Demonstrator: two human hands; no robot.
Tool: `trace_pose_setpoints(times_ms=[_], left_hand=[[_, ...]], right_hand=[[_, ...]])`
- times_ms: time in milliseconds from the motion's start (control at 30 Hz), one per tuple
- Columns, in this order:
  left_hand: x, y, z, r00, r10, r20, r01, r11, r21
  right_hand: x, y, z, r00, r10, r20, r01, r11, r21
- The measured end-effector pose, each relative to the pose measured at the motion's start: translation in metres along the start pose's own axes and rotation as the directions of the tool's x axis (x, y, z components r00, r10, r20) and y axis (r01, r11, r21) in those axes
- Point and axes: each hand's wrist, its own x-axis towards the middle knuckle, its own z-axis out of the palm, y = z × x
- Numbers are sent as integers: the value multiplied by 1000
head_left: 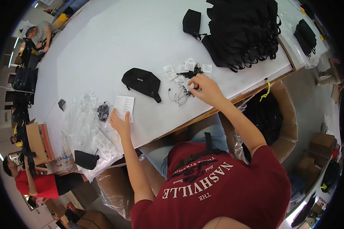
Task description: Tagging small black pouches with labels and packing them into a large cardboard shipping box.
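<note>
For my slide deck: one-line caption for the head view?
Left hand on a printed sheet, right hand picking among tags beside a black pouch.

A white table (pixel 111 34) fills most of the view. A heap of black bags (pixel 244 30) lies at its far right, with one single bag (pixel 191 22) just beside it and another pile (pixel 305 36) on clear plastic further right. Crumpled plastic sleeves (pixel 84 129) spread at the near left edge, a dark pouch (pixel 86 159) on them. An open cardboard box (pixel 283 114) stands under the table edge. Two other people (pixel 40 32) work at the left side.
</note>
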Motion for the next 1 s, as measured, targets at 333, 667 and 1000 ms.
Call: trace_pose_setpoints(times_ms=[333, 667, 1000], left_hand=[[2, 18, -21, 988, -70, -140, 97, 976, 197], [-1, 37, -48, 924, -291, 247, 349, 907, -238], [-66, 76, -59, 910, -199, 364, 402, 638, -657]], right_hand=[[12, -19, 87, 961, 245, 127, -208, 946, -250], [31, -19, 101, 900, 353, 255, -235, 886, -400], [41, -17, 92, 919, 333, 213, -243, 901, -360]])
